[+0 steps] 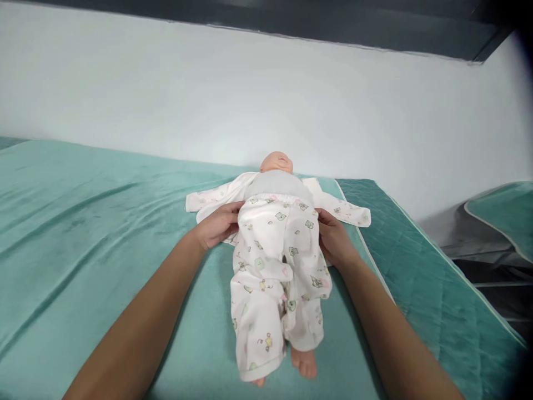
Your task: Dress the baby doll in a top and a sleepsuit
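Keeping both sides level should help imo: left hand point(220, 223) and right hand point(336, 238) touch the printed pants point(264, 244) on the doll point(277, 161), centre frame. Fingertips half hidden, can't tell if they're pinching.

— Where does the camera look from?
— The person's head, facing forward and down over the doll point(277, 184), within arm's reach, the green sheet point(104, 233) below and the wall point(208, 89) beyond.
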`<action>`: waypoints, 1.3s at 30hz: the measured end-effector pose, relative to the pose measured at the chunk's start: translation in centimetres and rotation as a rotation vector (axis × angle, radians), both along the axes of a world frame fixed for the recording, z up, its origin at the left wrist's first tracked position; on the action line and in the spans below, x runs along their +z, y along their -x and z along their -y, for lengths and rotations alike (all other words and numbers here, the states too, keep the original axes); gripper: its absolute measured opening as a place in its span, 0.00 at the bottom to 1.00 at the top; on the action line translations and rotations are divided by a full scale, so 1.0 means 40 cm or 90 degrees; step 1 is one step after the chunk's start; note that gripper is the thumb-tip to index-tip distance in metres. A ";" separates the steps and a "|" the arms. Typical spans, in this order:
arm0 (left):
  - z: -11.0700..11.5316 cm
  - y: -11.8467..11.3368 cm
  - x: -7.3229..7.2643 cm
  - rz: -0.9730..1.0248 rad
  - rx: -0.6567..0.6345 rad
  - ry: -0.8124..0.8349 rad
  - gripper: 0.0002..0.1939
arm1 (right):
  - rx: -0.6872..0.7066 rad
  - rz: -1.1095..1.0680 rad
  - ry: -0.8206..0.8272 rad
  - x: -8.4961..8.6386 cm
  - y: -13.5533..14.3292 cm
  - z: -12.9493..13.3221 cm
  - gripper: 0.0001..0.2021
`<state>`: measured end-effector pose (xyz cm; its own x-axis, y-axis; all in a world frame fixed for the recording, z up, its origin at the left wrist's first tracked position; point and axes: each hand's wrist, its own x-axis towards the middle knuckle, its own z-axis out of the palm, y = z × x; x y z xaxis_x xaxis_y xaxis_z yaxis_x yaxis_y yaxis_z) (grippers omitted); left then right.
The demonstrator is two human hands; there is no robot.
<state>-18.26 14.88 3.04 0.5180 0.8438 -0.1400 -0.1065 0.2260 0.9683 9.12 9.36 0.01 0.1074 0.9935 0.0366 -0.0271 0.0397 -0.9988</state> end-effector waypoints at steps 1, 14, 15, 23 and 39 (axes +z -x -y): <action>0.000 0.001 0.001 -0.016 -0.003 -0.010 0.29 | 0.001 0.000 -0.008 -0.003 0.000 -0.001 0.14; 0.015 -0.034 0.004 -0.237 0.103 -0.300 0.17 | -0.126 0.255 -0.064 -0.006 -0.001 -0.004 0.10; 0.014 -0.035 0.002 -0.249 0.108 -0.322 0.17 | -0.142 0.269 -0.062 -0.005 0.000 -0.004 0.10; 0.011 -0.034 -0.002 -0.318 0.149 -0.381 0.17 | -0.168 0.301 -0.057 -0.014 -0.009 -0.005 0.09; 0.010 -0.045 -0.012 -0.209 0.336 -0.272 0.10 | -0.231 0.151 -0.108 -0.001 0.002 0.005 0.12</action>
